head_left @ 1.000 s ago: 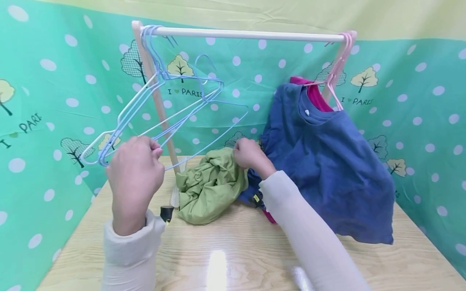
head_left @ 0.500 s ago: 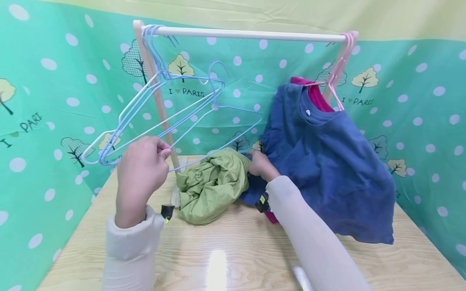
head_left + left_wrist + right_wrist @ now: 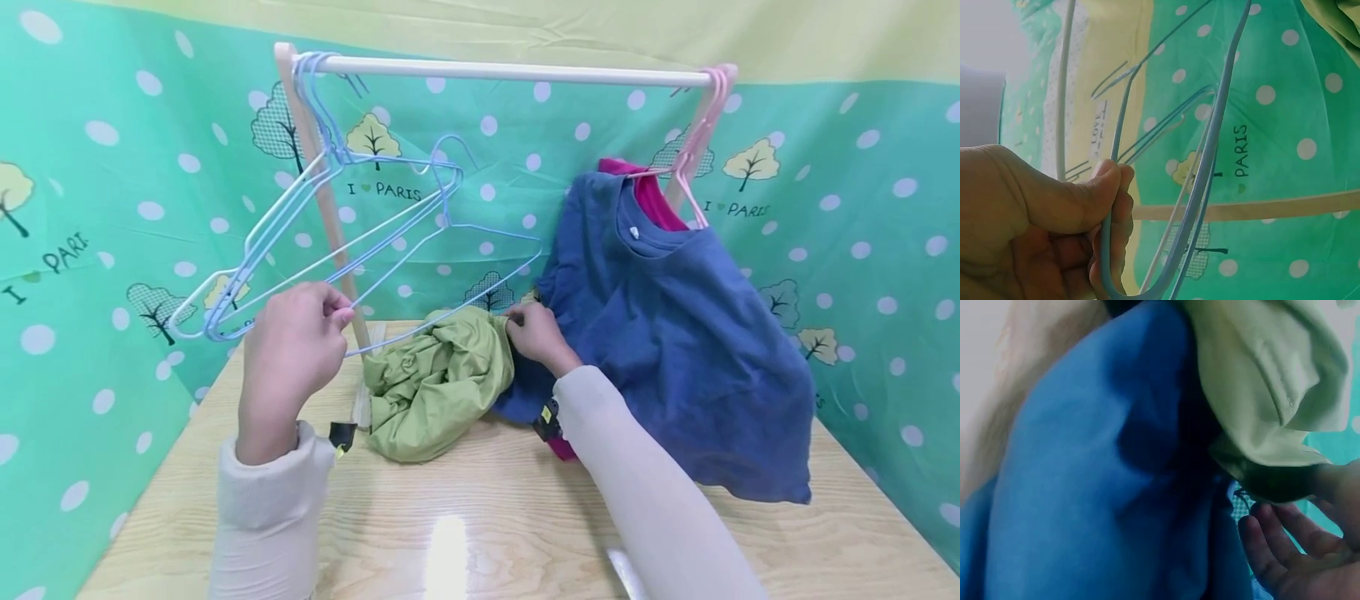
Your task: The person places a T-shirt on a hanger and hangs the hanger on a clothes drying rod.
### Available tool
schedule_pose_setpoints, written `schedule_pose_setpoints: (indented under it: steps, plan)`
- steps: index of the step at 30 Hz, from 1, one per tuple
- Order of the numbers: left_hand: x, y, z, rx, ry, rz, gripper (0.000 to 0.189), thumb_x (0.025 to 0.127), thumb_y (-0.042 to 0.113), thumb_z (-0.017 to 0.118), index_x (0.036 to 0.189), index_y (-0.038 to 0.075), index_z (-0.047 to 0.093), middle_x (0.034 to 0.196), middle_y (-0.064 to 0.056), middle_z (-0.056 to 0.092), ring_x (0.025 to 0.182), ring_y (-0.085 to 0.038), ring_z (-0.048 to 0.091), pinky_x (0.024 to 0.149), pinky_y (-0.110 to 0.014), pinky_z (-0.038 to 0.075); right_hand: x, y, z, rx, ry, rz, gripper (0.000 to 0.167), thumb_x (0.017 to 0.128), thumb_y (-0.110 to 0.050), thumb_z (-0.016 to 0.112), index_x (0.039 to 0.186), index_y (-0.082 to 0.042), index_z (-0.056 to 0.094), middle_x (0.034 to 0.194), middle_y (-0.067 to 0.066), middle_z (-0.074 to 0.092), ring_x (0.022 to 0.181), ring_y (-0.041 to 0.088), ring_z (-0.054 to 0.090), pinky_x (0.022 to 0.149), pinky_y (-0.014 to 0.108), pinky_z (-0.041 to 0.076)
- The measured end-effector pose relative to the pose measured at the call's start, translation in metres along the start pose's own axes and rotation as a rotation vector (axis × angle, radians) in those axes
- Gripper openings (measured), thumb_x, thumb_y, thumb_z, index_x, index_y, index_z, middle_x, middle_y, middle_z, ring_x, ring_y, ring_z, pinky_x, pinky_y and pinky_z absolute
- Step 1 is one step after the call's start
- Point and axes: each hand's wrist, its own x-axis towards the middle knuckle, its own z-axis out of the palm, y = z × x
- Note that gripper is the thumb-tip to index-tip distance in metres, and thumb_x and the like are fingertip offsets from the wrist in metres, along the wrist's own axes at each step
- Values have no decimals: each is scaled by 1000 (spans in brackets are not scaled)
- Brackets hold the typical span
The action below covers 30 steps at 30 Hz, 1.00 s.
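On the head view's dial, at about half past eight, a blue hanger (image 3: 1212, 134) is gripped by the left hand (image 3: 296, 350), one corner pinched between thumb and fingers, its hook held up towards eleven o'clock. And near four o'clock, close to the centre, the edge of a green garment (image 3: 442, 392) is pinched by the right hand (image 3: 542, 333)! That garment is bunched in a crumpled heap on the table (image 3: 375, 533) at seven o'clock, its upper edge crossed in this view by the hanger's lower bar. Up at twelve, a white rail (image 3: 510, 71) is seen; from its left end, towards half past ten, more hangers (image 3: 337, 158), blue and white, are hung. At two, pink hangers (image 3: 703, 127) are bunched, and at three a navy T-shirt (image 3: 667, 350) is displayed, a magenta garment (image 3: 652, 204) glimpsed behind its neckline.
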Motion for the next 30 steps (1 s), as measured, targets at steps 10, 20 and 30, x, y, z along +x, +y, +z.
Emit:
schedule_pose_setpoints:
  steps: [10,20,30]
  plan:
    - [-15,2,-13,-23,76,9,13,103,16,61,102,5,68,97,-12,65,70,-28,54,55,-37,40,7,-18,-9,400,77,202,29,110,-16,36,121,-1,58,88,8,55,72,18,49,69,33,43]
    - [-31,1,-26,-21,141,83,12,100,14,65,102,3,71,97,-14,68,72,-28,53,63,-39,38,18,-37,-45,428,166,354,35,96,-11,54,62,-13,45,57,-3,38,49,12,41,45,27,36]
    - [-37,-4,-36,5,102,98,10,99,11,65,102,4,71,94,-11,67,79,-29,55,63,-39,41,27,-34,-73,914,173,536,14,94,4,56,87,-5,47,61,0,42,54,15,47,54,31,46]
